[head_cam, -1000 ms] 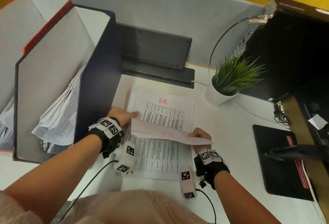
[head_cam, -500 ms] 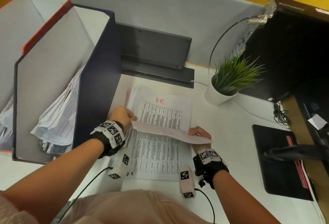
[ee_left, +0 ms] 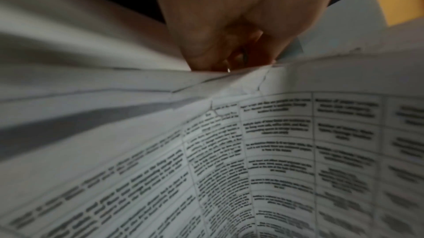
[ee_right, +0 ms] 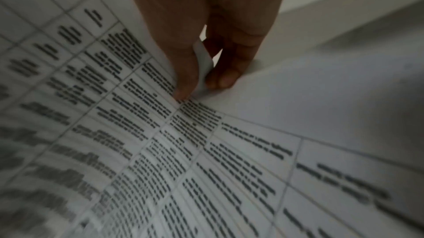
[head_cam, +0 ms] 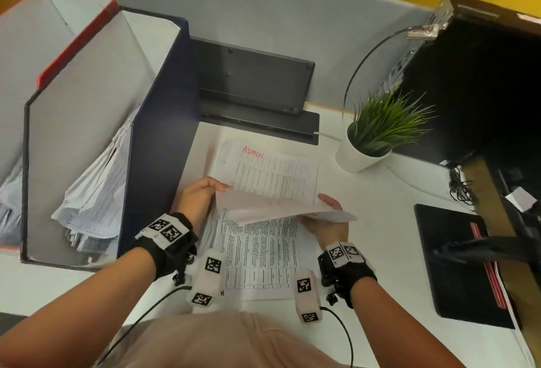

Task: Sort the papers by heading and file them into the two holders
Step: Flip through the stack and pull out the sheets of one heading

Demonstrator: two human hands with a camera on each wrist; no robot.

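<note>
A stack of printed sheets (head_cam: 260, 256) lies on the white desk (head_cam: 380, 221). Both my hands lift a few top sheets (head_cam: 278, 209) by their far edge and fold them toward me. My left hand (head_cam: 215, 187) pinches their left corner (ee_left: 229, 71), and my right hand (head_cam: 326, 206) pinches the right edge between thumb and fingers (ee_right: 201, 78). Under them a sheet headed "ADMIN" (head_cam: 253, 151) in red shows. The dark blue holder (head_cam: 164, 133) stands just left of the stack with papers (head_cam: 93, 192) in it. The red-edged holder (head_cam: 73, 43) is further left.
A potted plant (head_cam: 377, 133) stands right of the stack. A black stand (head_cam: 254, 84) sits behind it against the grey partition. A black pad (head_cam: 456, 262) and a dark computer case (head_cam: 483, 75) with cables are at the right.
The flat sheet headed "HR" has been lifted along with the raised sheet, which uncovered the "ADMIN" sheet. My left hand moved right and took hold of the lifted sheets' corner.
</note>
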